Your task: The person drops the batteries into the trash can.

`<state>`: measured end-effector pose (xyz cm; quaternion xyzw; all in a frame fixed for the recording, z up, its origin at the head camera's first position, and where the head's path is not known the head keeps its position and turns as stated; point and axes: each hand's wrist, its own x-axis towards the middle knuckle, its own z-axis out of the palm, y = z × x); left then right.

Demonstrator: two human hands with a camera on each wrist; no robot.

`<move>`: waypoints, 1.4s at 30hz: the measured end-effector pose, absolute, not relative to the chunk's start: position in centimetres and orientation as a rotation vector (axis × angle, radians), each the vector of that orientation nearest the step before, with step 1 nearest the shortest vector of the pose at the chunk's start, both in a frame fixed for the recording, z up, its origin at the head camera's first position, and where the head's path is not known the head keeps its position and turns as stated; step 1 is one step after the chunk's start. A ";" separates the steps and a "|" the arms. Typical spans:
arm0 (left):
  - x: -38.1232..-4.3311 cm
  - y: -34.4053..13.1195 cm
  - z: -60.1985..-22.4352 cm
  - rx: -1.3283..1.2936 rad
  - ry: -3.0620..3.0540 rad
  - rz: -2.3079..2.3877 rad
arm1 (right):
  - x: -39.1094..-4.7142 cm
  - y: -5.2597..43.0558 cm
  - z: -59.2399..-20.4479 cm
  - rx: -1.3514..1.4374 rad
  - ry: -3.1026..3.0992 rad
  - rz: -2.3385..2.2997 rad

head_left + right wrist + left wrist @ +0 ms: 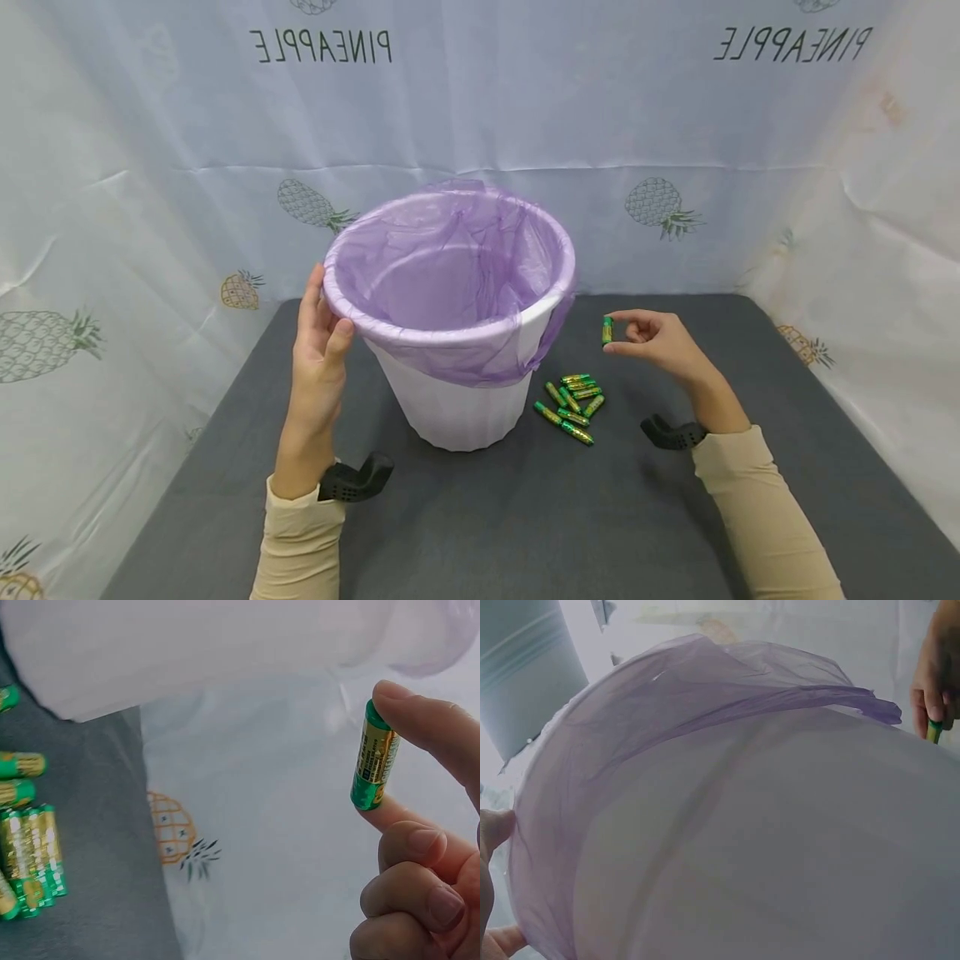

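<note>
A: Head view. Logged what at left?

B: Noted left hand (318, 358), with thumb and fingers spread along the left of a white bin (461, 417), holding it by the rim. Inside and folded over that rim: purple liner (427, 287), hanging loose on the right.

A: And at right?

B: Noted right hand (660, 342), pinching one green-and-gold battery (607, 331) by its ends, between thumb and forefinger. Nearly upright, above the bench (487, 517), right of the bin and apart from it.

A: Lower down?

B: Cluster of loose batteries (570, 401), lying on the bench near the bin's base. At the back, pale pineapple-print cloth (525, 108), lettered in mirror writing.

A: Left wrist view?

B: Filled mostly by bin wall and liner. At left edge, fingertips (508, 941) touching the lined rim. At upper right, partly cropped, right hand with the battery.

A: Right wrist view?

B: Same pinch, close up; battery slightly tilted here, remaining fingers curled in. At left, loose batteries; at top, part of the bin.
</note>
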<state>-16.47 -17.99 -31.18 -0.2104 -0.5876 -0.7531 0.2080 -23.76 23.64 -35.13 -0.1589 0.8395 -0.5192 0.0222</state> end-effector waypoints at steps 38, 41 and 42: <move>-16.7 -19.1 -31.5 -0.652 -1.711 -1.687 | -23.8 20.2 -23.6 -0.761 2.383 -1.870; -16.7 -18.9 -31.6 -0.648 -1.690 -1.702 | -24.1 19.6 -23.4 -0.736 2.427 -1.829; -16.8 -18.8 -31.7 -0.652 -1.681 -1.709 | -24.2 19.4 -23.4 -0.733 2.440 -1.813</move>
